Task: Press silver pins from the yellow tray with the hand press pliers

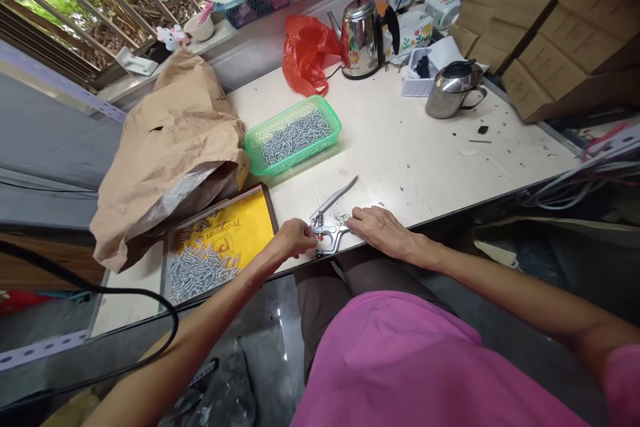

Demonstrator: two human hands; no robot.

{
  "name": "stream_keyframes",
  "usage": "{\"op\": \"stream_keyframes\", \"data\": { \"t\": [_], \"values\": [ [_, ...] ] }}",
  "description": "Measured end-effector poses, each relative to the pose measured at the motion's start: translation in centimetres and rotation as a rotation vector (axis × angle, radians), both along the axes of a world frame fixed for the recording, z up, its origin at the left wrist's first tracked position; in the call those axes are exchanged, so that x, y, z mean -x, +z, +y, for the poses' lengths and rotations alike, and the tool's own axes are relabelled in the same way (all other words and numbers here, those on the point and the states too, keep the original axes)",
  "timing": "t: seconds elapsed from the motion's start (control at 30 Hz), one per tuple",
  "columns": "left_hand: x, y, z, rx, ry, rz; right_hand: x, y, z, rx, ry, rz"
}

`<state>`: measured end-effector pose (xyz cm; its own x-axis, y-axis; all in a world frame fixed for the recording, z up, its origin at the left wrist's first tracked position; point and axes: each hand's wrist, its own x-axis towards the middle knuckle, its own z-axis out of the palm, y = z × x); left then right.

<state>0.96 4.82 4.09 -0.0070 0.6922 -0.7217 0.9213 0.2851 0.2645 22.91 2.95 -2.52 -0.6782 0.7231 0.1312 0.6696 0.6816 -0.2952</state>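
A metal hand tool with a long lever handle [336, 198], a coil spring and a grey frame lies at the table's front edge. My left hand [296, 238] is at the left side of the tool, thumb and fingers pinched together. Whatever is between those fingertips is too small to make out. Resting on the table just right of the tool, my right hand [383, 230] has its fingers curled by the frame's right end, over some small metal bits. Its fingertips are partly hidden.
Many small metal pins fill a green basket [257, 160]. More lie in a shallow tray with a yellow bottom [253, 223]. A brown paper sack [170, 120] stands at left. Behind are a red bag [307, 57], a kettle [361, 40], a steel pot [447, 95] and cardboard boxes [565, 33].
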Motion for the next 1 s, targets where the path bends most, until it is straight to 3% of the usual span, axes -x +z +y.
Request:
{"op": "stream_keyframes", "data": {
  "t": [0.13, 0.27, 0.43, 0.57, 0.73, 0.83, 1.0],
  "values": [
    [-0.3, -0.5, -0.1, 0.094, 0.064, -0.074, 0.0, 0.0, -0.1, -0.001, -0.013, 0.015],
    [-0.2, -0.6, -0.7, 0.089, 0.127, -0.099, 0.0, 0.1, -0.1, 0.009, -0.008, 0.047],
    [0.0, -0.1, -1.4, -0.266, -0.177, 0.188, 0.0, 0.3, -0.1, 0.001, -0.015, 0.028],
    [0.5, -1.0, -2.9, -0.341, -0.263, 0.167, 0.0, 0.3, -0.2, -0.011, -0.019, 0.033],
    [1.5, -2.6, -5.7, -0.531, -0.137, 0.02, 0.0, 0.0, -0.3, -0.02, -0.025, 0.044],
    [1.8, -2.8, -6.3, -0.588, -0.054, -0.055, 0.0, 0.0, -0.3, -0.017, -0.017, 0.04],
    [1.8, -2.3, -5.2, -0.251, 0.479, -0.368, 0.0, 0.1, -0.3, -0.027, -0.019, 0.02]
  ]
}}
